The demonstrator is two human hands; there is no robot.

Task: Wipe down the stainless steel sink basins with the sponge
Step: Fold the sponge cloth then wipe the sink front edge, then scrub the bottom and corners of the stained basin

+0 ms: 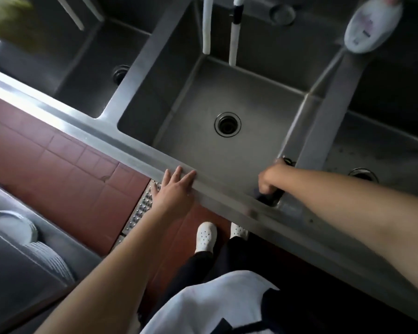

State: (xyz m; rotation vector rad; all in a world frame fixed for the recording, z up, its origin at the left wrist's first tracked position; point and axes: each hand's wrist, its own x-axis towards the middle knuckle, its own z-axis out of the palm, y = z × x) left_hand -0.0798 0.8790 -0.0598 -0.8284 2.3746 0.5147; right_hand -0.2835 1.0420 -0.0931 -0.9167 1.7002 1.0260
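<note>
Bracing against the sink's front rim [140,150] with flat, straight fingers, the left hand [173,189] steadies the person while the right hand [269,180] curls around a dark sponge [270,197], pressing it into the middle basin's [227,92] near right corner to scrub there.

Three basins side by side: middle basin [227,97] between left basin [82,68] and right basin [384,141]. Bottle [372,25] on the divider behind. Left hand [176,189] on front rim [94,131]; right hand [270,179] in middle basin's near-right corner.
</note>
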